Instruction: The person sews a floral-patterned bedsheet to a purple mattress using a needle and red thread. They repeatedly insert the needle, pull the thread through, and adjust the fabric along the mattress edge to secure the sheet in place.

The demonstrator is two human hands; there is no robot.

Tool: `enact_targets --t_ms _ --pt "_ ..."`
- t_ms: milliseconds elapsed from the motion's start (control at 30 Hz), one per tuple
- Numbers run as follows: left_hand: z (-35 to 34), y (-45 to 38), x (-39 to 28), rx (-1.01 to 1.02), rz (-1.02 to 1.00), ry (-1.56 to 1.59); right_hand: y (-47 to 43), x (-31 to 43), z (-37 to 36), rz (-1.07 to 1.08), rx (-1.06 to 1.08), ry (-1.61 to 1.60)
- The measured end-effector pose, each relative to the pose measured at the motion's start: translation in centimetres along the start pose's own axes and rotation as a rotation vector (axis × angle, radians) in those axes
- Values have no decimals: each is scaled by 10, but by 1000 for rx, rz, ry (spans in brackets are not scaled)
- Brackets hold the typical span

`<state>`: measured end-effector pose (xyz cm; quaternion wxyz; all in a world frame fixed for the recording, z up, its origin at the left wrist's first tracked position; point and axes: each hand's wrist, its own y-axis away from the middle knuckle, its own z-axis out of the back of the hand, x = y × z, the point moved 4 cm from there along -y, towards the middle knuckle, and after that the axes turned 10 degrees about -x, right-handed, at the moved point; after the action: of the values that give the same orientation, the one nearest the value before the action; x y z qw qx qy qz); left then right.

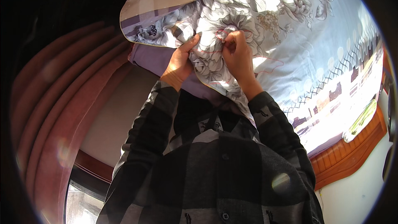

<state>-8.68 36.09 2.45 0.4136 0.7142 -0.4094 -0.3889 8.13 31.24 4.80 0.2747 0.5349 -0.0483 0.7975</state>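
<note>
A floral quilt cover (208,12), white and grey with a yellow-piped edge, lies spread before me. My left hand (180,60) grips it near its near edge, thumb on top and fingers hidden underneath. At the flower to the right, my right hand (238,56) has thumb and forefinger pinched together against the cloth. Red thread (270,58) loops around those fingertips, crosses the fabric between both hands and trails off to the right. Whether a needle sits in the pinch cannot be made out.
Purple bedding (155,57) shows beneath the cover. To the right stands a wooden headboard (351,155), with a folded green-and-white cloth (360,121) near it. Pinkish curtains (62,99) hang at the left. Bright sunlight washes out part of the bed.
</note>
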Motion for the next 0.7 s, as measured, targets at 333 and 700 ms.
enact_targets --t_ms 333,700 --pt "2 0 8 -47 21 -119 3 -7 -4 -345 -80 -294" --pt "-1 4 3 -92 -106 -74 -34 56 17 327 -34 224"
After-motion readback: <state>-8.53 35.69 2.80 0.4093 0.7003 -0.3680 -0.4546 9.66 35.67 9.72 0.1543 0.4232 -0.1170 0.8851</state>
